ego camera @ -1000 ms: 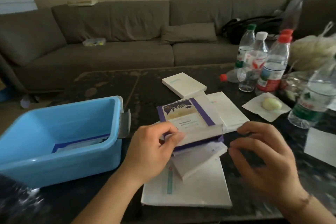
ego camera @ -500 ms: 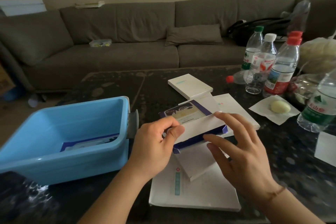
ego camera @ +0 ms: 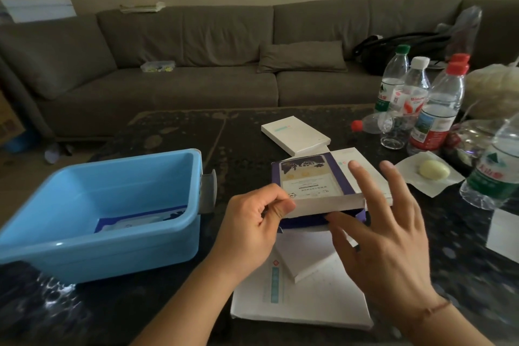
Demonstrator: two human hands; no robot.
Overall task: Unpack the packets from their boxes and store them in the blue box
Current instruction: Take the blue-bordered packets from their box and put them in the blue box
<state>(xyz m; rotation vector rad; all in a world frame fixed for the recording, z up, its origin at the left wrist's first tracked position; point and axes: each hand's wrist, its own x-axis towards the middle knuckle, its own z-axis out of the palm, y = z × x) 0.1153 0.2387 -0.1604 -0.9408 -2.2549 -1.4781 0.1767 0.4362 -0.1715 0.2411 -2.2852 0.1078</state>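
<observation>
My left hand grips the near left corner of a purple-and-white box, holding it above the table. My right hand is spread open at the box's right end, thumb under its open purple flap, fingers straight above the lid. The blue box stands at the left with one purple-edged packet lying in its bottom. White boxes lie around: one behind, one under my right fingers, a small one on a large flat one near me.
Several water bottles crowd the table's right side, one bottle nearer me. A napkin with a pale egg-like item lies right of the boxes. A grey sofa runs behind the dark table.
The box's lid has swung from tilted to level. My right hand moved in from the right to the box's end, its thumb now under the flap. My left hand keeps its grip.
</observation>
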